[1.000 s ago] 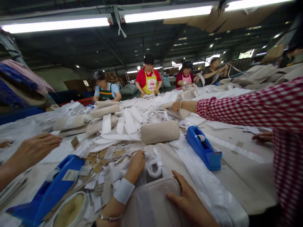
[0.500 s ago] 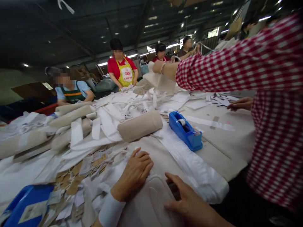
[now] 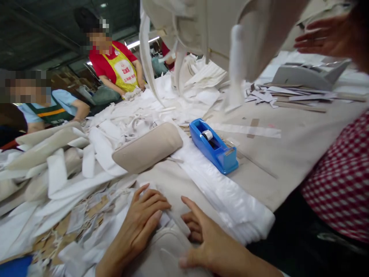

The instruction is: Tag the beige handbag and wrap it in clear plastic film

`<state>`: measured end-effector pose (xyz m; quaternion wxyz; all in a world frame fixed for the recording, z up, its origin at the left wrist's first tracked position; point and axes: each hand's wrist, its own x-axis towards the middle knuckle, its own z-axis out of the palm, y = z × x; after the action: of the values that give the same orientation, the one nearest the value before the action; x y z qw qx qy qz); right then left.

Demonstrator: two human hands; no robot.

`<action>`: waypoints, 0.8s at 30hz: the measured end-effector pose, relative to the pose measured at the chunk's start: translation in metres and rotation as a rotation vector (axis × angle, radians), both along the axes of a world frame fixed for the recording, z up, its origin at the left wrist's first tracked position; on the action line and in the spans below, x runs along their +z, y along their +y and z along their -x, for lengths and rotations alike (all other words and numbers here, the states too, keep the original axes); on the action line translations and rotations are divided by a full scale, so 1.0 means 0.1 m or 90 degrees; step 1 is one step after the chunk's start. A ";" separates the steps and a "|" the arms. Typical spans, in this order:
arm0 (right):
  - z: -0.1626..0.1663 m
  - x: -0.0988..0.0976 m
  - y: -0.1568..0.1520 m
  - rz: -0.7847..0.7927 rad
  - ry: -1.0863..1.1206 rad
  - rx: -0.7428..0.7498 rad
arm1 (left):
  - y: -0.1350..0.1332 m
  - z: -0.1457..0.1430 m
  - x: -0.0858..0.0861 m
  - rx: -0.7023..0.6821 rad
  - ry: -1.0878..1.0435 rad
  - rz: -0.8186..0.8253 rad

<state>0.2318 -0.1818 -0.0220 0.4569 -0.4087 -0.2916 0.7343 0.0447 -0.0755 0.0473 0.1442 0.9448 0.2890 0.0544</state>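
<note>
Both hands lay flat on a soft beige fabric pouch (image 3: 164, 250) at the near edge of the table (image 3: 300, 142). The left hand (image 3: 141, 223) pressed palm-down on the pouch's upper left part, its fingers (image 3: 157, 204) spread slightly apart and stretched out, gripping nothing. The right hand (image 3: 210, 242) rested on the pouch's right side, its fingers (image 3: 188, 204) also apart and open, the forefinger extended away from the body. The pouch looked padded and smooth, with a rounded, stitched corner.

Beyond the pouch lay a rolled beige cushion-like bundle (image 3: 148, 146), cylindrical and matte. Just right of that bundle stood a glossy blue plastic tape dispenser (image 3: 213, 146), wedge-shaped, with a small white roll in it. From the dispenser towards the pouch ran a folded stack of thin, shiny white plastic film (image 3: 230, 200). Left of the pouch were scattered brown card tags and white paper slips (image 3: 86, 211), and farther left, crumpled white fabric strips (image 3: 95, 154).

The table was covered in plain beige cloth. Above the dispenser hung a large beige bag (image 3: 219, 30) with white straps, held up by a co-worker in a red checked sleeve (image 3: 340, 169). Across the table stood a person in a yellow apron (image 3: 122, 73), in a dim hall.
</note>
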 end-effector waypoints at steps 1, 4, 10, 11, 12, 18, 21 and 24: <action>0.00 0.01 0.03 -0.018 -0.007 0.007 | 0.00 0.00 0.02 -0.004 0.004 0.002; 0.04 0.04 0.12 -0.079 -0.033 0.006 | -0.03 -0.01 0.07 -0.018 0.014 0.003; 0.20 0.00 0.15 -0.178 -0.135 -0.019 | -0.08 0.01 0.02 -0.039 0.044 -0.030; 0.22 -0.03 0.14 -0.193 -0.143 -0.021 | -0.08 0.01 0.01 -0.038 0.050 -0.032; 0.23 -0.05 0.13 -0.211 -0.147 -0.022 | -0.07 0.01 0.01 -0.037 0.056 -0.028; 0.23 -0.22 0.13 -0.273 -0.148 0.017 | -0.10 -0.11 0.11 0.009 0.042 0.073; 0.19 -0.29 0.17 -0.244 -0.131 0.044 | -0.14 -0.14 0.10 0.050 0.017 0.091; 0.09 -0.33 0.23 -0.190 -0.162 0.067 | -0.17 -0.12 0.02 0.073 -0.015 0.065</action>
<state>0.2228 -0.1587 -0.0546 0.4332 -0.4100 -0.4736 0.6480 0.0564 -0.0922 0.0490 0.1920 0.9176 0.3431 0.0591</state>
